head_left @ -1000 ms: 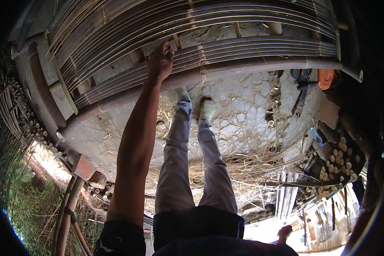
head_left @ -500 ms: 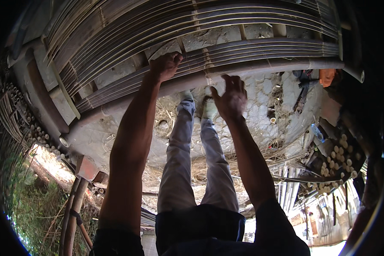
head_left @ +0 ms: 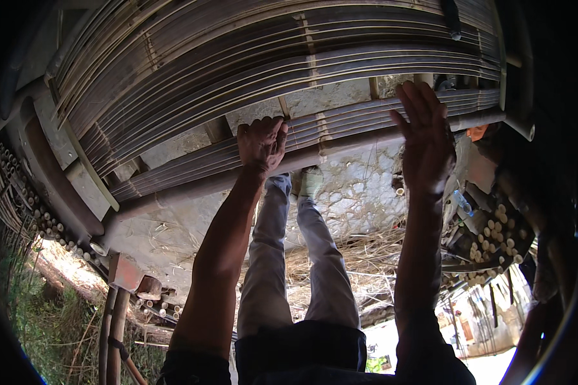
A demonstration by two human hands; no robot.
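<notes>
A wide frame of long bamboo slats spans the upper part of the head view, with a thick round bamboo rail along its near side. My left hand is curled into a fist over the front band of slats, just left of a pale joint mark. Whatever its fingers close on is hidden under the hand. Farther right, my right hand is stretched out flat, fingers extended, over the right part of the front slats and rail. Nothing shows in its grasp.
Cut bamboo ends are stacked at the right, near a clear plastic bottle. More bamboo tubes lie at the left. A brick-like block tops wooden posts at lower left. Dry straw covers the ground around my legs.
My right hand has moved right and away from me, its fingers straightening. My left hand, still closed, now sits lower and further right in view. The whole view has shifted a little.
</notes>
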